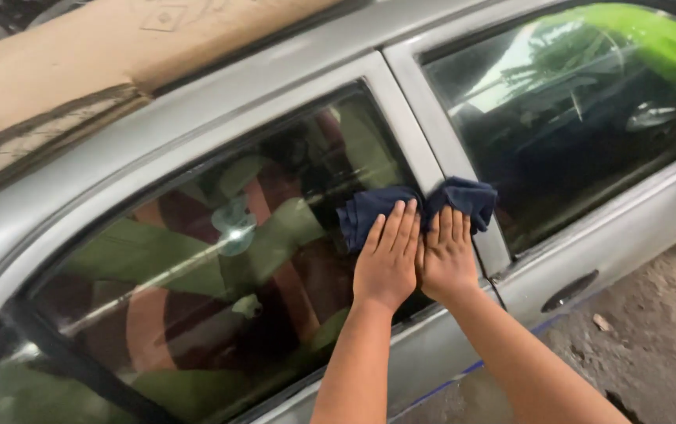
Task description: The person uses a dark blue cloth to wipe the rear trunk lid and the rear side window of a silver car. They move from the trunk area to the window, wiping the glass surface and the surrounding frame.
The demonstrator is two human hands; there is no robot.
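A: What filled the picture?

B: A silver car (197,102), seen from above and tilted. Its rear window (220,267) took the lower left, the front window (581,118) the upper right, with the door pillar (424,149) between them.

A: And where was the cloth?

B: The dark blue cloth (416,208) lay at the centre of the frame, across the pillar and the window edge. Its long axis ran left to right, and it stuck out just above the fingertips.

A: How were the hands?

B: Both were open and flat, fingers together, pressing the cloth, not gripping it. The left hand (387,263) and right hand (445,255) touched side by side, equally near.
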